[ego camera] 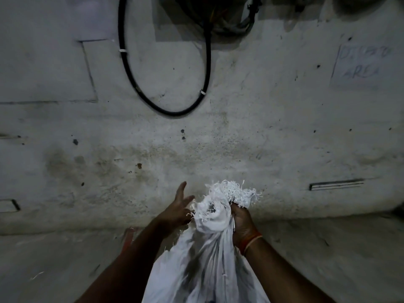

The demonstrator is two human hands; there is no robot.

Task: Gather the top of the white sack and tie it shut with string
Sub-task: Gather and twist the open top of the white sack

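The white sack (pixel 203 265) stands upright at the bottom centre, its body running out of the frame's lower edge. Its top is bunched into a twisted neck with a frayed, stringy edge (pixel 231 191) sticking up. My right hand (pixel 241 224) is clenched around the right side of that neck, an orange thread band on its wrist. My left hand (pixel 178 208) is just left of the neck, fingers spread and extended, touching or nearly touching the fabric. I cannot make out a separate string among the loose white fibres.
A stained whitish wall (pixel 196 149) fills most of the view directly behind the sack. A black cable loop (pixel 166 110) hangs clipped to it above. A paper notice (pixel 363 64) is at the upper right. Grey concrete floor (pixel 65 259) lies either side.
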